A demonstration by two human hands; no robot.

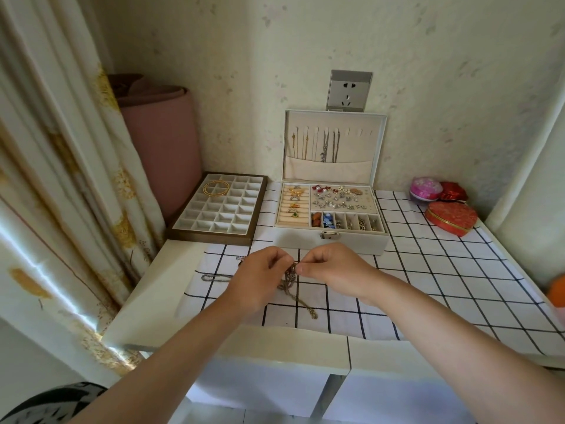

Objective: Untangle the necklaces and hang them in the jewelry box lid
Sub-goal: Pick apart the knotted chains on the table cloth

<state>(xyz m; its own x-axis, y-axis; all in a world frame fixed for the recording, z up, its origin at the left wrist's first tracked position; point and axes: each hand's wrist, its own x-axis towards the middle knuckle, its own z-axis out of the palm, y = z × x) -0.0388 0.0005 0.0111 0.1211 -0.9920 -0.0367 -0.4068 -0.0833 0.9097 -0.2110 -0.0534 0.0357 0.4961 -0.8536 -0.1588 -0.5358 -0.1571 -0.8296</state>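
Necklaces in a tangled clump (289,278) sit at the front middle of a white desk (159,286), seen from the head camera looking down over both forearms. The clump is part lifted off a white cloth with a black grid (428,270), and a loose end of chain trails toward the near edge. The left hand (263,270) pinches the top of the clump with curled fingertips. The right hand (330,264) pinches the same spot from the other side, so the two sets of fingertips nearly meet. A separate silvery chain (214,277) lies flat on the cloth just left of the left hand, apart from the clump.

Behind the hands stands an open cream jewelry box (331,240) with a small metal clasp on its front wall. Its tray holds rings in rolls on the left, earrings on the right and small compartments along the front. The upright lid (379,148) leans against the wall. Several hung necklaces (324,145) dangle from hooks on its left half, their ends tucked into a fabric pocket (330,169). The hooks to the right are bare.

Left of the box is a brown-rimmed divided tray (214,234) with gold bangles (216,188) in a back corner. At far right sit a red heart-shaped tin (451,217), a pink round tin (425,188) and a smaller red tin (454,191). A wall socket (349,90) is above the lid. A curtain (61,179) and a rolled pink mat (165,148) fill the left side.
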